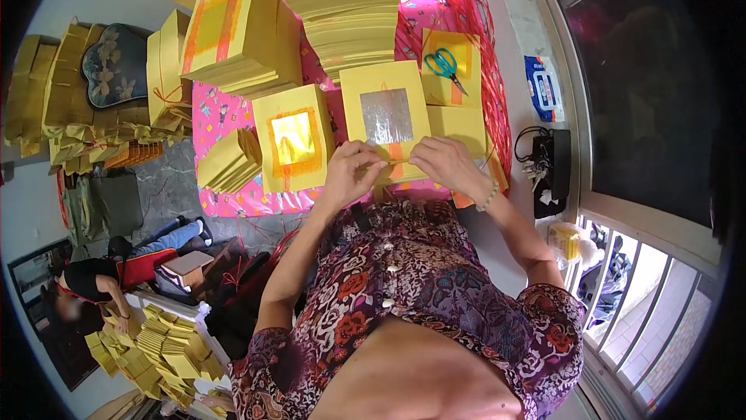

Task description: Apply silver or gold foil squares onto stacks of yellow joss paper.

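Left hand (pixel 353 173), bare, centre of the frame: thumb and forefinger are closing in a pinch at one end of a narrow orange-yellow strip (pixel 398 161). Right hand (pixel 449 165), bare, just right of centre: fingertips are pinching at its other end. Whether the strip is tape, cord or folded paper, cannot tell.

Yellow paper pile with a silver foil square on top (pixel 386 115): lying at centre, the strip crossing near its lower edge.

Step in hand, by judgement: both hands are working the strip at that edge, seemingly fastening or folding it. Next move is probably calling for an even grip and a steady pile.

Edges and room: tabletop under a pink patterned cover (pixel 214 109) is ending just below the hands, with a floral-patterned shirt (pixel 396 257) crowding in beneath. Yellow pile with a gold foil square (pixel 294 139) is standing near the left hand; a low plain yellow pile (pixel 458 126) is lying just beside the right. Teal-handled scissors (pixel 443 65) are resting at upper right, blades pointing downward. Tall yellow stack (pixel 342 12) is limiting movement toward the top. Bare cover is showing mainly at left.
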Motion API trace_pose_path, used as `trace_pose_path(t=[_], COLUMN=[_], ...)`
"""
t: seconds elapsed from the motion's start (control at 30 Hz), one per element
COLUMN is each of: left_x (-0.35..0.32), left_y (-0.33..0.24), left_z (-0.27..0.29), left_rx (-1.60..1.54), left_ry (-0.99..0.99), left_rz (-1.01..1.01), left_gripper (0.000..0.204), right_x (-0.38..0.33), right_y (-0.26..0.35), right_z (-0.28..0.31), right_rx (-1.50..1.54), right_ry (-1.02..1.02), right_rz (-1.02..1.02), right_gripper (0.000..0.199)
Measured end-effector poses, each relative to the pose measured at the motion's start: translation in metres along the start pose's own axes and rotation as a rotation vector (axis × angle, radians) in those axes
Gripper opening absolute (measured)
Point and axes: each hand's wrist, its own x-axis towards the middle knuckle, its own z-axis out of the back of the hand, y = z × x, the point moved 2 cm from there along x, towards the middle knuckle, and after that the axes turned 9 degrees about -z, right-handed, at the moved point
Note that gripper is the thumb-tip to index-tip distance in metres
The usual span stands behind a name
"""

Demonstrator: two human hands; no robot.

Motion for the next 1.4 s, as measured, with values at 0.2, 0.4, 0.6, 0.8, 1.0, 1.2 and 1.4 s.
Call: trace_pose_path(t=[0.2, 0.4, 0.6, 0.8, 1.0, 1.2, 1.4], left_x=[0.003, 0.021, 0.051, 0.058, 0.061, 0.063, 0.064], left_y=[-0.040, -0.028, -0.011, 0.003, 0.007, 0.009, 0.011], left_z=[0.003, -0.023, -0.027, -0.028, -0.029, -0.029, -0.025], left_rx=[0.441, 0.428, 0.619, 0.598, 0.631, 0.609, 0.620], left_ry=[-0.285, -0.070, 0.036, 0.071, 0.093, 0.096, 0.122], left_rz=[-0.310, -0.258, -0.152, -0.145, -0.137, -0.153, -0.173], left_gripper=[0.049, 0.063, 0.076, 0.080, 0.080, 0.080, 0.081], right_x=[0.035, 0.101, 0.146, 0.161, 0.177, 0.178, 0.179], right_y=[-0.002, -0.035, -0.072, -0.076, -0.059, -0.061, -0.060], right_z=[0.025, 0.030, 0.007, -0.007, -0.017, -0.018, -0.018], right_rx=[0.032, 0.052, 0.020, -0.220, -0.157, -0.112, -0.111], right_ry=[-0.111, -0.205, -0.225, -0.230, -0.021, -0.058, 0.000], right_rz=[-0.139, -0.224, -0.227, -0.162, -0.130, -0.155, -0.202], right_gripper=[0.016, 0.019, 0.023, 0.018, 0.022, 0.022, 0.022])
